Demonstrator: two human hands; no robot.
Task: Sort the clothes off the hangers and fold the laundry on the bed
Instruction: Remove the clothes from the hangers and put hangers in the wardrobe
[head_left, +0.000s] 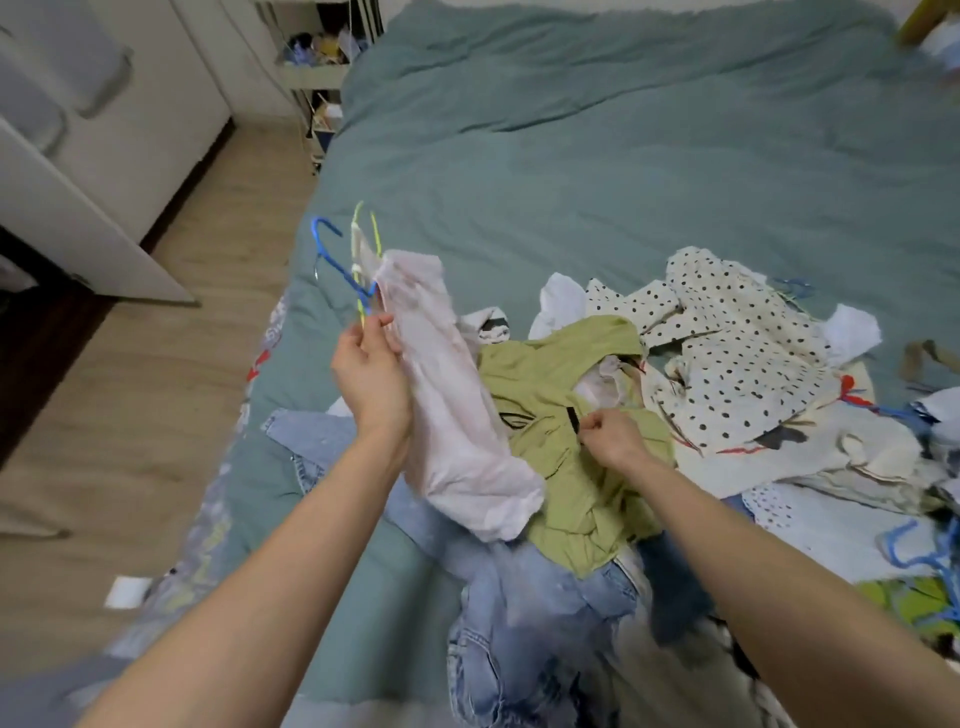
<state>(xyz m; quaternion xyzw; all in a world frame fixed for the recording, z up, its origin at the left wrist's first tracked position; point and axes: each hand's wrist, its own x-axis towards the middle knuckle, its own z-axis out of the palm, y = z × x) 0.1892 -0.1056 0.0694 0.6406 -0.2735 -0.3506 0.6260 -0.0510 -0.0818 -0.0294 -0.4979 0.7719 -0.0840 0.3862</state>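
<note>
My left hand (370, 375) gripped hangers (347, 262) and pink garment (457, 400); my right hand (610, 435) pinched the green top (561, 467), best lifted clear gently.

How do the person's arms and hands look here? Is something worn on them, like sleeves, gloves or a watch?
Both forearms are bare up to the picture's lower edge; no sleeve shows. The left hand and the right hand wear no gloves. No watch, bracelet or ring can be seen on the sides that show. The fingernails are too blurred to tell.
</note>
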